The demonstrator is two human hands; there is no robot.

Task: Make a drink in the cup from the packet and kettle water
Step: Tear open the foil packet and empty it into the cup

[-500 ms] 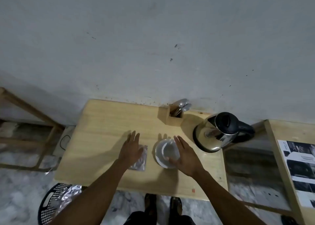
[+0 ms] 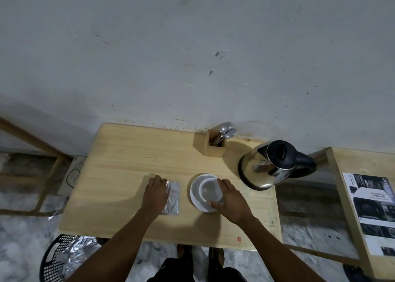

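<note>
The person stands at a pale wooden surface (image 2: 119, 158) set against a grey wall. The left hand (image 2: 155, 193) lies palm down on the left part of a silver foil packet (image 2: 172, 197), fingers curled at its far edge; whether it is gripping the packet or only pressing it flat cannot be told. The packet lies flat on the surface, just left of the saucer.

The right hand (image 2: 229, 200) is wrapped around the right side of a white cup (image 2: 208, 191), thumb at the near rim and fingers at the far side, closed on it. The cup sits on a white saucer (image 2: 195, 193) at the middle of the surface; the cup looks empty.

A steel kettle (image 2: 266, 170) with a black lid and handle stands to the right, near the cup but apart from it. A wooden holder (image 2: 211, 147) with spoons (image 2: 226, 131) stands at the back edge by the wall.

On the floor at lower left is a black perforated basket (image 2: 55, 260) containing crumpled foil (image 2: 79, 249). A second table on the right carries a printed sheet (image 2: 372, 213).
</note>
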